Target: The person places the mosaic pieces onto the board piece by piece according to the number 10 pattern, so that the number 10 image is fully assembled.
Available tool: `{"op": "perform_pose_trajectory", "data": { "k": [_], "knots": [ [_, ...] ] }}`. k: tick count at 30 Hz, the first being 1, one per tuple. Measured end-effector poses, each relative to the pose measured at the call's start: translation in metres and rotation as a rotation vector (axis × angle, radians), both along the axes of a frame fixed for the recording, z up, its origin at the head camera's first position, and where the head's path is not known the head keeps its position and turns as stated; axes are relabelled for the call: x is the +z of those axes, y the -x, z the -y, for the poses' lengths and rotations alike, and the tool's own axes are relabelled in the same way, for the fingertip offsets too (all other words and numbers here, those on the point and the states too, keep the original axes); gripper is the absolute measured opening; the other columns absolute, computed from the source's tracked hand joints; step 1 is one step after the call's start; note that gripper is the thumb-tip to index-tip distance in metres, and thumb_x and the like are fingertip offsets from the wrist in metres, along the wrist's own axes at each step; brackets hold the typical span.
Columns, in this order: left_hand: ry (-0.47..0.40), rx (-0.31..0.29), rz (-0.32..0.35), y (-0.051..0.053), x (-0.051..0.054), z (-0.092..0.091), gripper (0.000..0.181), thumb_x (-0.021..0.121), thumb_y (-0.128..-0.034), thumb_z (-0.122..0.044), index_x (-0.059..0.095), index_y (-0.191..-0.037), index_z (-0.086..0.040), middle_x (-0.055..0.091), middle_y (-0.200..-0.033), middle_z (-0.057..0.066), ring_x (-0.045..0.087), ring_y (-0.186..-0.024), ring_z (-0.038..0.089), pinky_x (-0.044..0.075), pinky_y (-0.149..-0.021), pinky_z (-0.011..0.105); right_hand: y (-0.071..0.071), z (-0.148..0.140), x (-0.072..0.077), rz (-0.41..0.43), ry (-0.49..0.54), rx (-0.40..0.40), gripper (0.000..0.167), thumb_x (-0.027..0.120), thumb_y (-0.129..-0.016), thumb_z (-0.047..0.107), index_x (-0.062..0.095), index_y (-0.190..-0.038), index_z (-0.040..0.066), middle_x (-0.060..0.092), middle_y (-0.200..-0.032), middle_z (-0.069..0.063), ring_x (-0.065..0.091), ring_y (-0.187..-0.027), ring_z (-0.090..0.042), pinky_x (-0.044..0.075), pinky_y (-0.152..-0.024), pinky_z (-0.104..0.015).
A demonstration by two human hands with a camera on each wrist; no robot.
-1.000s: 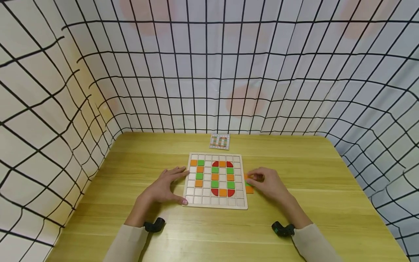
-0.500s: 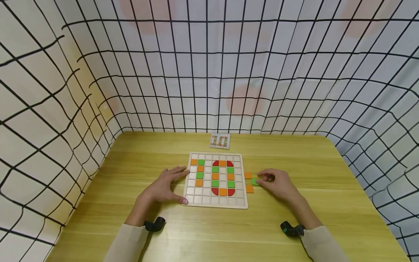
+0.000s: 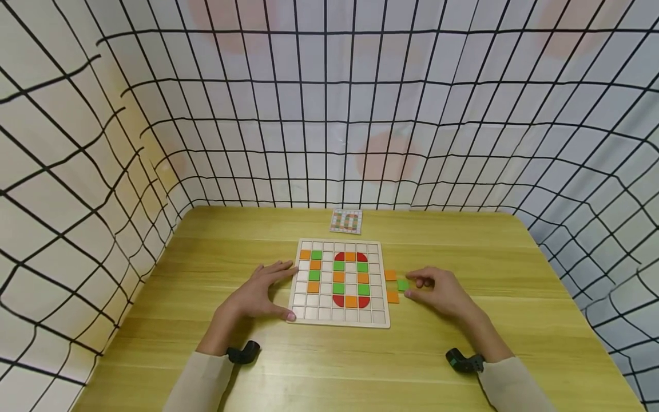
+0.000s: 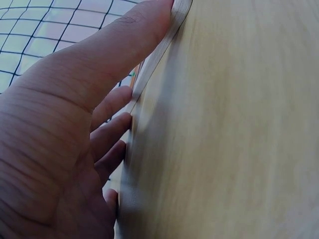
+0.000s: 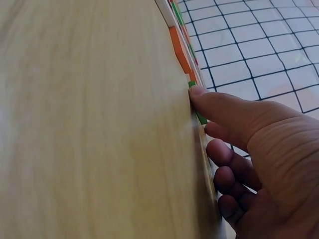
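A pale wooden grid board [image 3: 318, 313] lies on the table, with orange, green and red tiles in some of its cells. My left hand [image 3: 252, 294] rests at its left edge, fingers spread and thumb at the near left corner. To the right of the board lie a green square tile [image 3: 403, 285] and two orange square tiles, one farther [image 3: 390, 275] and one nearer [image 3: 393, 297]. My right hand [image 3: 440, 290] is at the green tile's right side, thumb and index finger parted around its edge. In the right wrist view the thumb overlaps the green tile [image 5: 201, 118]; contact is unclear.
A small pattern card [image 3: 346, 221] lies behind the board near the table's far edge. Walls with a black grid [image 3: 329, 114] enclose the wooden table [image 3: 329, 366] at the back and both sides. A black wrist camera [image 3: 464, 361] sits on the right wrist.
My right hand has moved right, sliding the green tile out from between the two orange tiles. Its thumb and index finger have since parted at the tile. The left hand stays put.
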State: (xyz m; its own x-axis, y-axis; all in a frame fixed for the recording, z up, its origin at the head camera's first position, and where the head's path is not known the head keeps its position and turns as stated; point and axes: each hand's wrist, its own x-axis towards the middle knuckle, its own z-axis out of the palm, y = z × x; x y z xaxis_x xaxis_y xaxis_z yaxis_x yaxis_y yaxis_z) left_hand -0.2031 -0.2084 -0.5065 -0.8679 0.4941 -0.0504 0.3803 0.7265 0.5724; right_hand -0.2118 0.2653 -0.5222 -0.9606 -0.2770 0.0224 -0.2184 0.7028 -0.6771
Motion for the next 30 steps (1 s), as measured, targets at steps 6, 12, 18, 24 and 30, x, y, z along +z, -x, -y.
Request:
{"op": "perform_pose_trajectory", "data": {
  "k": [6,12,18,24,30],
  "knots": [
    [-0.001,0.005,0.015,0.000,0.001,-0.001,0.112,0.092,-0.0647,-0.062,0.044,-0.158,-0.024,0.031,-0.170,0.004,0.022,-0.159,0.036,0.004,-0.129,0.063,-0.001,0.000,-0.003,-0.053,-0.025,0.020,0.030,0.082,-0.089,0.036,0.079,-0.113,0.019,0.063,-0.089,0.007,0.054,-0.083,-0.014,0.047,-0.073,-0.026],
    [0.013,0.011,0.025,0.000,0.000,0.000,0.114,0.091,-0.0637,-0.063,0.042,-0.159,-0.026,0.028,-0.171,0.001,0.020,-0.160,0.033,0.003,-0.130,0.060,-0.001,0.000,-0.002,-0.066,-0.017,0.024,0.027,0.082,-0.089,0.038,0.079,-0.109,0.020,0.064,-0.088,0.007,0.054,-0.082,-0.013,0.047,-0.072,-0.025],
    [0.003,0.006,0.015,0.000,-0.001,0.000,0.113,0.091,-0.0641,-0.063,0.043,-0.159,-0.024,0.029,-0.170,0.003,0.021,-0.159,0.034,0.004,-0.129,0.062,-0.001,0.003,0.003,-0.056,0.031,-0.002,0.031,0.083,-0.089,0.037,0.078,-0.110,0.016,0.064,-0.089,0.003,0.055,-0.079,-0.015,0.049,-0.067,-0.024],
    [0.005,0.007,0.013,0.001,-0.001,0.001,0.112,0.091,-0.0646,-0.063,0.043,-0.158,-0.024,0.030,-0.170,0.003,0.021,-0.159,0.034,0.004,-0.129,0.062,-0.001,0.011,0.011,-0.050,0.051,-0.038,0.036,0.083,-0.087,0.042,0.077,-0.111,0.015,0.067,-0.091,0.003,0.058,-0.080,-0.014,0.052,-0.068,-0.022],
    [0.020,0.017,0.018,0.001,-0.001,0.001,0.114,0.091,-0.0634,-0.065,0.042,-0.159,-0.026,0.028,-0.171,0.000,0.020,-0.160,0.031,0.003,-0.130,0.059,0.001,0.030,0.014,-0.053,0.075,-0.027,0.035,0.084,-0.086,0.042,0.078,-0.106,0.015,0.068,-0.090,0.004,0.058,-0.080,-0.013,0.051,-0.068,-0.021]
  ]
}}
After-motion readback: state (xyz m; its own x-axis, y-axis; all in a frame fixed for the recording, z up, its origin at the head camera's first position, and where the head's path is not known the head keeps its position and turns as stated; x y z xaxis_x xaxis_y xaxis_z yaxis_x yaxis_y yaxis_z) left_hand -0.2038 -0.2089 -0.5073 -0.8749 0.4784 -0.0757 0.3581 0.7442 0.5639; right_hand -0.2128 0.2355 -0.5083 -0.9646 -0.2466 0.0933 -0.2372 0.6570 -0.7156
